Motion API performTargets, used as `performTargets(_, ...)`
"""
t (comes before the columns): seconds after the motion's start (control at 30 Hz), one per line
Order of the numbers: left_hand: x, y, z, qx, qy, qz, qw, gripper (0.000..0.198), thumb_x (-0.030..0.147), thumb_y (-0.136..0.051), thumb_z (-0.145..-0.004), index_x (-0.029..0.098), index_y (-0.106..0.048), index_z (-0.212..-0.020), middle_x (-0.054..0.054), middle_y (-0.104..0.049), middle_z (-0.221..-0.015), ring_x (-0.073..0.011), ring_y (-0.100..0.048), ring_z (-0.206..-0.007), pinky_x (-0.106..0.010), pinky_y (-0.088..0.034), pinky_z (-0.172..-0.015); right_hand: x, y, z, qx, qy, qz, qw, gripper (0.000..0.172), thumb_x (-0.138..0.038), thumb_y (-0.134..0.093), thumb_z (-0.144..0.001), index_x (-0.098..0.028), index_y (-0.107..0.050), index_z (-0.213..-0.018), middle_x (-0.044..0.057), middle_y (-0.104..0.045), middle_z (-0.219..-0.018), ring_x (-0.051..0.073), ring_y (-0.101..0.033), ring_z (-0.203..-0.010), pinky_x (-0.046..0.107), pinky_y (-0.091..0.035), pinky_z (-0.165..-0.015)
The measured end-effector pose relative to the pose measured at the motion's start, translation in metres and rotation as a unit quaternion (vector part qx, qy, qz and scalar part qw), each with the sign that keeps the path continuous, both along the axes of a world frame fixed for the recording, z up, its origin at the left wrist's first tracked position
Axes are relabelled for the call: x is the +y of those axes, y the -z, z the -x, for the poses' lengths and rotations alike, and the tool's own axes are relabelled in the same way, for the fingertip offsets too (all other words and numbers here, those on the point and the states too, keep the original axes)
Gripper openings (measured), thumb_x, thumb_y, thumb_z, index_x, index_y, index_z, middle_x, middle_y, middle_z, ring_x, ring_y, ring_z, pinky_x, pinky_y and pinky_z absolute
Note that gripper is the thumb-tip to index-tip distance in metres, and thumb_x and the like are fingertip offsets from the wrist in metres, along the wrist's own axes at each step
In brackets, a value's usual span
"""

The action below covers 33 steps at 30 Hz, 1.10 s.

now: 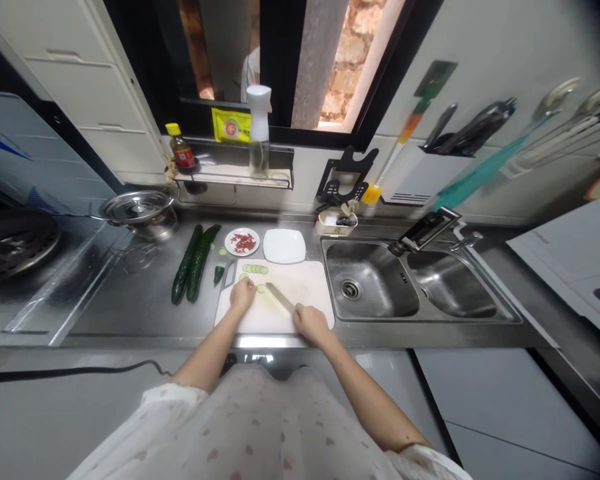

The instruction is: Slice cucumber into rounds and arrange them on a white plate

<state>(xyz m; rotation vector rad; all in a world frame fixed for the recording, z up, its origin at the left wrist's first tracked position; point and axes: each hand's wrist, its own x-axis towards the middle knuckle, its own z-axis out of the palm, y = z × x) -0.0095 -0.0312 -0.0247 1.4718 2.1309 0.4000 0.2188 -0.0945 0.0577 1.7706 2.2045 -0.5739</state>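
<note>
My right hand [311, 323] is wrapped round the handle of a kitchen knife [281, 299], whose blade points up and left over the white cutting board [300, 280]. By the blade's tip lies a pale green cucumber slice [261, 289]. My left hand [243, 294] rests on the board's left side with its fingers curled together; whatever may be in them is hidden. Just beyond it, a row of overlapping cucumber slices [255, 269] lies along the board's far edge. Left of the board are two whole cucumbers [196, 263] and a dark green cucumber end [219, 274].
Behind the board stand a small plate [230, 243] of chopped red pieces and a white square dish [284, 245]. A double steel sink [375, 313] adjoins on the right. At the back left is a lidded steel pot [155, 223]; a shelf holds a spray bottle [259, 130].
</note>
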Motion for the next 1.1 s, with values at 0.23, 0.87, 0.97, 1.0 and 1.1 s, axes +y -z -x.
performTargets(0.23,0.000,-0.002,0.001,-0.004,-0.006,0.010,1.000,0.013,0.032,-0.059,-0.080,0.022,-0.062,-0.088,-0.005,-0.070,-0.093,-0.0205,-0.063,-0.089,-0.027,-0.042,-0.070,-0.002,-0.005,0.008,-0.019,-0.028,-0.006,0.999,0.032,-0.026,-0.034,-0.095,-0.015,-0.060,-0.109,0.015,-0.068,-0.100,0.023,-0.063,-0.094,0.030,-0.041,-0.078)
performTargets(0.87,0.003,-0.001,0.002,-0.011,-0.010,0.019,1.000,0.013,0.032,-0.061,-0.079,0.022,-0.062,-0.087,-0.005,-0.070,-0.090,-0.0196,-0.063,-0.087,-0.026,-0.042,-0.071,0.004,-0.006,0.016,-0.038,-0.051,0.025,0.998,0.029,-0.020,-0.037,-0.093,-0.016,-0.058,-0.113,0.015,-0.068,-0.101,0.024,-0.065,-0.095,0.032,-0.045,-0.076)
performTargets(0.97,0.003,-0.001,0.003,-0.011,-0.005,0.019,1.000,0.012,0.031,-0.061,-0.078,0.022,-0.062,-0.086,-0.005,-0.070,-0.089,-0.0196,-0.063,-0.086,-0.026,-0.042,-0.072,0.008,-0.008,0.018,-0.041,-0.058,0.034,0.997,0.031,-0.015,-0.037,-0.091,-0.015,-0.058,-0.114,0.016,-0.068,-0.101,0.024,-0.065,-0.097,0.032,-0.046,-0.077)
performTargets(1.0,0.003,-0.001,0.003,-0.011,-0.004,0.018,1.000,0.011,0.031,-0.061,-0.078,0.022,-0.062,-0.086,-0.005,-0.070,-0.089,-0.0197,-0.063,-0.086,-0.026,-0.042,-0.071,0.010,-0.009,0.020,-0.043,-0.061,0.035,0.997,0.031,-0.013,-0.037,-0.091,-0.015,-0.059,-0.114,0.016,-0.068,-0.101,0.024,-0.065,-0.097,0.032,-0.046,-0.077)
performTargets(1.1,0.004,0.000,0.003,-0.011,-0.004,0.015,1.000,0.012,0.031,-0.060,-0.078,0.022,-0.061,-0.085,-0.005,-0.070,-0.089,-0.0201,-0.063,-0.085,-0.026,-0.042,-0.070,0.015,-0.012,0.024,-0.046,-0.066,0.038,0.996,0.033,-0.011,-0.036,-0.091,-0.014,-0.059,-0.114,0.016,-0.068,-0.102,0.024,-0.065,-0.099,0.032,-0.047,-0.076)
